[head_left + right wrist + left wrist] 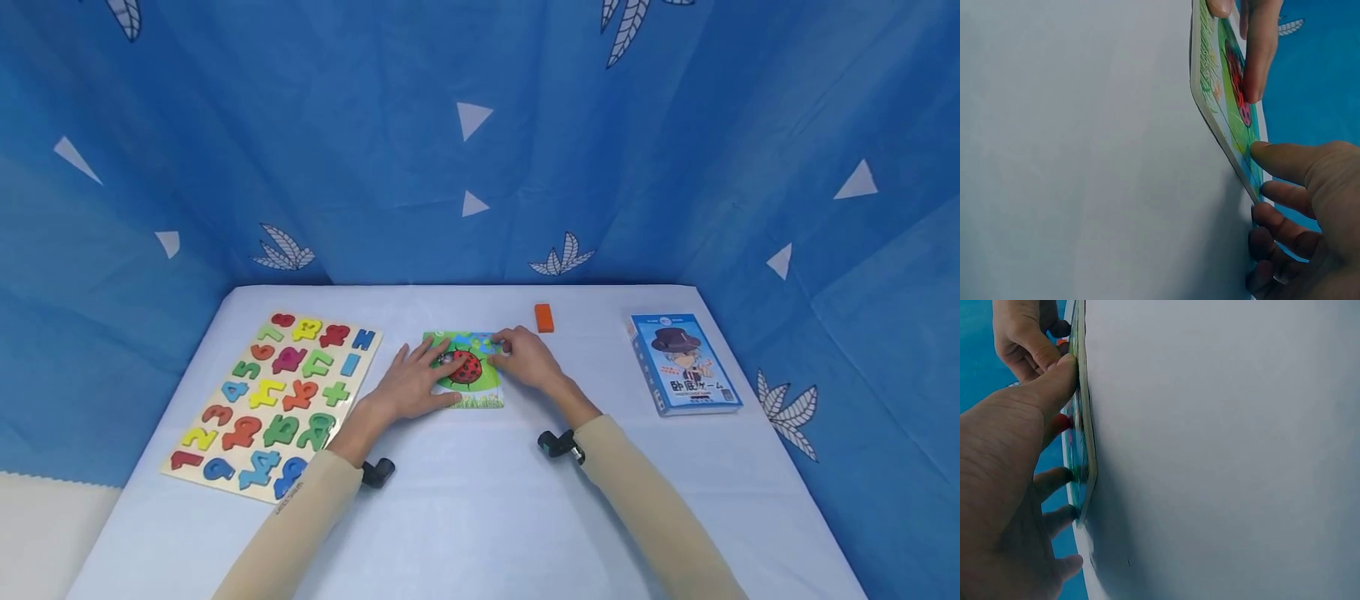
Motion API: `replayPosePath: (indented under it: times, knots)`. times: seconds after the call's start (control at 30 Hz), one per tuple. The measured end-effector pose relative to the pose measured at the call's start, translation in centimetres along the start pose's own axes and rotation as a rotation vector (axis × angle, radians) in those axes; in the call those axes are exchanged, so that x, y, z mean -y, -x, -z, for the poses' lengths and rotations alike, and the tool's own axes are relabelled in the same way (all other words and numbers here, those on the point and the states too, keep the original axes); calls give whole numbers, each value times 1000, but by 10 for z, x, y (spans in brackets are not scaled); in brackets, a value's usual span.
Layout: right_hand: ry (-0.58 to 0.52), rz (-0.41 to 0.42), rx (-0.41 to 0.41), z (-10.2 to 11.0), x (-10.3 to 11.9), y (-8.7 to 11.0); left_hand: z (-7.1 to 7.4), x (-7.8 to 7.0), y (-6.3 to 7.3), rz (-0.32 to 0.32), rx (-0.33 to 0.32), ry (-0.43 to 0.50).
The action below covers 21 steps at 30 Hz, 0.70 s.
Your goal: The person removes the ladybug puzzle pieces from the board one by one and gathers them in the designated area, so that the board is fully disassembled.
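A flat ladybug puzzle board lies on the white table, its picture a red spotted ladybug on green. Cut lines run across its face in the right wrist view. My left hand rests on the board's left part, fingers spread and straight, thumb by the near edge. At the far right corner, my right hand grips the board with curled fingers. In the right wrist view its thumb lies on the picture face, and the other fingers bend around the edge. What is under the fingertips is hidden.
A wooden number board with colourful raised numerals lies at the left. Behind the right hand sits an orange block. On the right is a blue card-game box. Blue patterned cloth hangs along the table's back and sides.
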State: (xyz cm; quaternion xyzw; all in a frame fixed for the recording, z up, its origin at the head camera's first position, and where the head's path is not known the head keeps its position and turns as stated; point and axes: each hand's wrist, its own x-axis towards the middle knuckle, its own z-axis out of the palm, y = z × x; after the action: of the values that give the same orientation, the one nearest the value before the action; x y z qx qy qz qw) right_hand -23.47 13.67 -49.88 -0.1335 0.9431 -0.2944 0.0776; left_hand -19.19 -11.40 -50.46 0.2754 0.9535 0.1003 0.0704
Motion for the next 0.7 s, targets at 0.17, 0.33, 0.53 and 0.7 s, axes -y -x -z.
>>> replayPosePath:
  times: [0.17,0.33,0.53,0.7]
  knots:
    - [37,-24,0,-4,4,2,-1,-1,1,0,-3,-14]
    - [47,-32,5,-6,6,4,0,-2,2,-2,-32,-11]
    - [60,-26,15,-6,6,3,1,-2,1,-15,-46,16]
    - [63,-22,23,-5,6,1,1,-1,0,-43,-42,59]
